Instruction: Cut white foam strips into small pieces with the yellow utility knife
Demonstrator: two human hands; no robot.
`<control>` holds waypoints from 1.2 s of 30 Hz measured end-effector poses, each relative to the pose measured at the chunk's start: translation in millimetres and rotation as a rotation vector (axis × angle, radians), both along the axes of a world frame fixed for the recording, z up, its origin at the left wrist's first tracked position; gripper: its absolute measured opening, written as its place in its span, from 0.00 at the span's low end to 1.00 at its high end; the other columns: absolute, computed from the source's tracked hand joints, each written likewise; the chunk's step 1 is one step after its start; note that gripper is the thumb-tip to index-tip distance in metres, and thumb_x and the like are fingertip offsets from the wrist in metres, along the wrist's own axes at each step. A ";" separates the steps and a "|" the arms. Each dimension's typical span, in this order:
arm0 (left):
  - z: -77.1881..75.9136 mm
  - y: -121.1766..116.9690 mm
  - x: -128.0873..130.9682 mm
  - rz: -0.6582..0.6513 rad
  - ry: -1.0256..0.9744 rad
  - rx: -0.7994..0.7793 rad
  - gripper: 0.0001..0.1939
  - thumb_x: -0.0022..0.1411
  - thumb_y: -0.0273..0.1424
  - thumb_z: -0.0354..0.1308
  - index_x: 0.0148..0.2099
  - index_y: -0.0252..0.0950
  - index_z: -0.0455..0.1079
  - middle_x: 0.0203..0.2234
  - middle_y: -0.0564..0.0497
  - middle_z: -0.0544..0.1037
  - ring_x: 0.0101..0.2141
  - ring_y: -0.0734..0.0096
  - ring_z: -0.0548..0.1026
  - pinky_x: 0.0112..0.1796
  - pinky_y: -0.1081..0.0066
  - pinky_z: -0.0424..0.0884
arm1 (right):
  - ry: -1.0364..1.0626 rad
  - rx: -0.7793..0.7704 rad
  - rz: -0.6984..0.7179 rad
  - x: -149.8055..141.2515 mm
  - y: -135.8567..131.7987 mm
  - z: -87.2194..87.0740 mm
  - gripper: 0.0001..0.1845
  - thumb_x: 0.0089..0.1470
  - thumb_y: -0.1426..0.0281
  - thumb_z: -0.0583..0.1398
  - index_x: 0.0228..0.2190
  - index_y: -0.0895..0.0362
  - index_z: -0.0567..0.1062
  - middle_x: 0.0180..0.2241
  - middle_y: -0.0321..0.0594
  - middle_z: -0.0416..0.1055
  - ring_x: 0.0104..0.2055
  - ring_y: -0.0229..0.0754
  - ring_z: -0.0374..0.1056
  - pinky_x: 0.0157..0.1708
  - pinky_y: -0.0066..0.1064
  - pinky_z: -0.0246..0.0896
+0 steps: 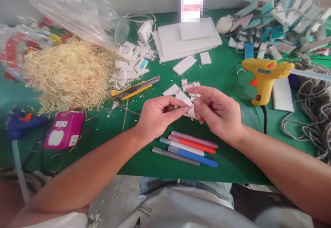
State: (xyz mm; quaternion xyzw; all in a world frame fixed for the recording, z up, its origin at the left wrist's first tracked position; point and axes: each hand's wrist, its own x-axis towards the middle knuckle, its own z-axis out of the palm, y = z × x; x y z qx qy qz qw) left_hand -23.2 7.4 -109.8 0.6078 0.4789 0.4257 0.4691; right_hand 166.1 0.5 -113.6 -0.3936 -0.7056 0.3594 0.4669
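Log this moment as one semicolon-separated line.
left hand: thumb and forefinger pinched, held item unclear; right hand: beside left, grip unclear; beyond: white scraps; nearer: five markers; at right: yellow glue gun

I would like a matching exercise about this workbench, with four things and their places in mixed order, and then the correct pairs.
Things
1. yellow glue gun
2. cutter knife
3. five pens
4. white sheets

Places
a. near the front edge of the green table
b. stacked flat, beyond the small white pieces near the hands
c. to the right of the right hand
d. between the straw heap and the left hand

Pairs: 1-c, 2-d, 3-a, 4-b
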 end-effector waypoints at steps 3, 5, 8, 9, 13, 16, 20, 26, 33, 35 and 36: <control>-1.8 2.9 -2.5 0.060 -0.003 0.013 0.05 0.54 0.34 0.70 0.31 0.38 0.82 0.20 0.54 0.78 0.20 0.78 0.68 0.22 0.77 0.64 | 0.055 -0.027 -0.067 0.9 2.4 -2.3 0.12 0.68 0.70 0.56 0.49 0.51 0.77 0.18 0.25 0.59 0.17 0.32 0.57 0.17 0.27 0.60; -2.8 4.7 -4.4 0.088 -0.014 0.019 0.06 0.53 0.35 0.71 0.31 0.38 0.82 0.21 0.53 0.79 0.21 0.77 0.70 0.23 0.77 0.66 | 0.028 0.029 -0.107 1.7 4.7 -4.2 0.13 0.65 0.67 0.60 0.50 0.50 0.75 0.23 0.29 0.66 0.22 0.35 0.64 0.24 0.30 0.69; -2.6 5.7 -5.3 0.075 -0.021 0.013 0.05 0.53 0.34 0.71 0.31 0.38 0.82 0.21 0.53 0.79 0.21 0.77 0.70 0.23 0.77 0.66 | -0.039 0.142 -0.072 2.2 7.4 -7.0 0.22 0.58 0.67 0.67 0.53 0.49 0.73 0.41 0.38 0.76 0.38 0.41 0.74 0.41 0.38 0.77; -1.9 5.6 -5.1 0.054 -0.021 0.006 0.05 0.53 0.34 0.70 0.30 0.38 0.82 0.20 0.53 0.79 0.21 0.78 0.69 0.22 0.77 0.65 | -0.055 0.167 -0.047 2.2 7.8 -7.6 0.22 0.58 0.69 0.67 0.54 0.50 0.72 0.44 0.39 0.77 0.41 0.41 0.75 0.44 0.38 0.77; 0.7 4.7 -3.9 -0.025 -0.018 -0.022 0.04 0.53 0.32 0.70 0.30 0.37 0.81 0.19 0.54 0.77 0.18 0.81 0.63 0.19 0.78 0.59 | -0.121 0.251 -0.015 2.1 6.8 -5.2 0.18 0.60 0.75 0.62 0.51 0.50 0.74 0.35 0.33 0.79 0.36 0.38 0.77 0.44 0.35 0.78; 0.3 4.5 -3.9 -0.031 -0.011 -0.031 0.05 0.54 0.33 0.70 0.30 0.37 0.81 0.18 0.55 0.75 0.18 0.81 0.61 0.19 0.78 0.56 | -0.195 0.317 -0.055 2.6 5.1 0.5 0.14 0.61 0.77 0.62 0.45 0.49 0.77 0.32 0.32 0.79 0.33 0.36 0.76 0.37 0.30 0.76; -2.5 4.3 -4.0 -0.023 -0.018 -0.035 0.07 0.55 0.36 0.70 0.33 0.37 0.82 0.16 0.56 0.71 0.19 0.80 0.61 0.20 0.78 0.57 | -0.244 0.350 -0.042 3.7 3.0 5.7 0.13 0.62 0.78 0.60 0.44 0.50 0.79 0.35 0.34 0.81 0.31 0.35 0.75 0.34 0.27 0.73; -1.2 2.9 -2.7 -0.049 0.016 -0.049 0.06 0.55 0.35 0.69 0.34 0.39 0.83 0.15 0.57 0.68 0.18 0.80 0.58 0.19 0.76 0.54 | -0.227 0.196 -0.039 3.9 -0.7 4.5 0.15 0.63 0.76 0.56 0.46 0.51 0.78 0.34 0.33 0.81 0.25 0.32 0.71 0.26 0.26 0.70; 0.6 2.8 -3.7 0.027 0.044 -0.020 0.06 0.53 0.35 0.70 0.31 0.37 0.81 0.17 0.55 0.73 0.19 0.79 0.63 0.20 0.76 0.57 | -0.164 0.114 -0.053 4.7 2.2 0.7 0.13 0.64 0.73 0.57 0.49 0.54 0.74 0.22 0.27 0.68 0.21 0.33 0.64 0.25 0.28 0.66; 0.7 4.8 -5.5 0.082 0.051 0.002 0.07 0.54 0.35 0.69 0.31 0.37 0.81 0.18 0.55 0.74 0.20 0.79 0.65 0.20 0.77 0.60 | -0.305 0.273 -0.045 6.8 4.4 1.8 0.11 0.63 0.68 0.60 0.47 0.56 0.76 0.30 0.37 0.76 0.30 0.38 0.71 0.32 0.33 0.71; 0.8 5.8 -6.4 0.104 0.048 0.015 0.07 0.55 0.35 0.69 0.31 0.37 0.80 0.18 0.55 0.74 0.20 0.79 0.65 0.20 0.77 0.60 | -0.401 0.345 -0.032 8.0 5.2 2.8 0.12 0.61 0.66 0.62 0.46 0.56 0.76 0.36 0.43 0.78 0.35 0.43 0.73 0.36 0.37 0.72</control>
